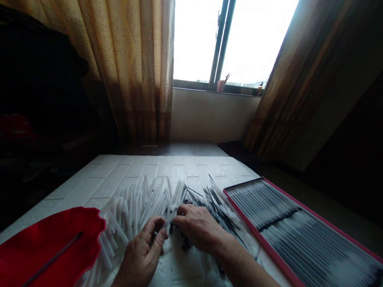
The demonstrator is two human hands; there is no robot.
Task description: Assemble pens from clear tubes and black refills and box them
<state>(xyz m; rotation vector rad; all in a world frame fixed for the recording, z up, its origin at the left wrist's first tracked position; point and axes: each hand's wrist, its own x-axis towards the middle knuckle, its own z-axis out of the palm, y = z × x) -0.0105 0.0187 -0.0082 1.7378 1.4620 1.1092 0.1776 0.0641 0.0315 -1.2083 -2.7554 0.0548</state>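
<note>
I see my left grip [143,251] and right grip [199,227] both pinched closed on one white tube [170,218], held between them above the bench [167,165]. A tube heap [134,203] lies just beyond, and black refills [221,207] lie right of the right grip.

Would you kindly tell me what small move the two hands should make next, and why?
I would guess the right hand lets go and picks one of the black refills beside it, since it and the left hand pinch a single white tube between them, and those refills lie just under that hand.
</note>
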